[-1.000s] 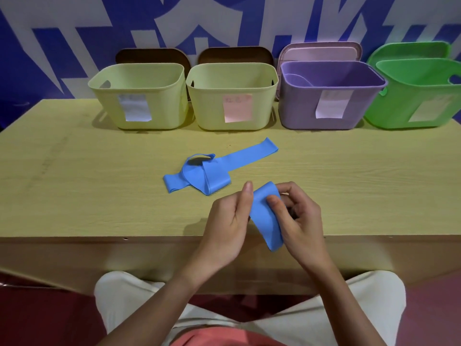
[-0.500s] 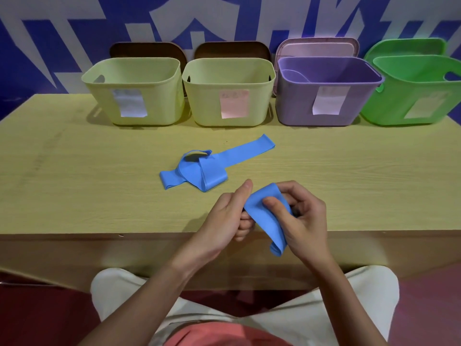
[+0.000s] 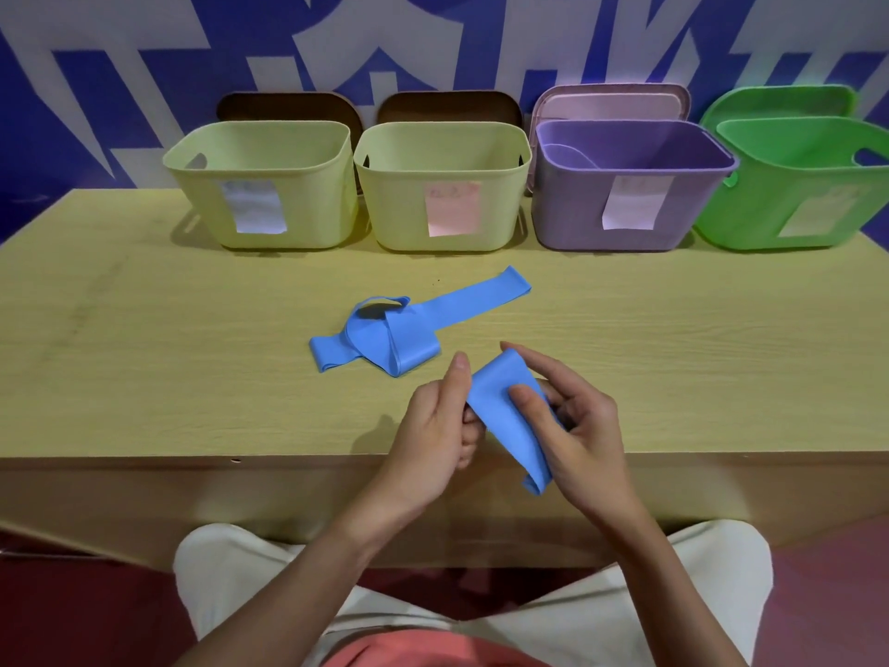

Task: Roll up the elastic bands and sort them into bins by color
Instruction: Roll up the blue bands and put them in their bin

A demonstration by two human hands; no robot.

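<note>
Where right hand (image 3: 577, 426) covers blue band (image 3: 500, 406), folds hidden, bin labels unreadable

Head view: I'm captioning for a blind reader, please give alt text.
Both hands, left hand and right hand, hold a blue band above the table edge. Another blue band lies tangled behind; four bins line the back.
</note>
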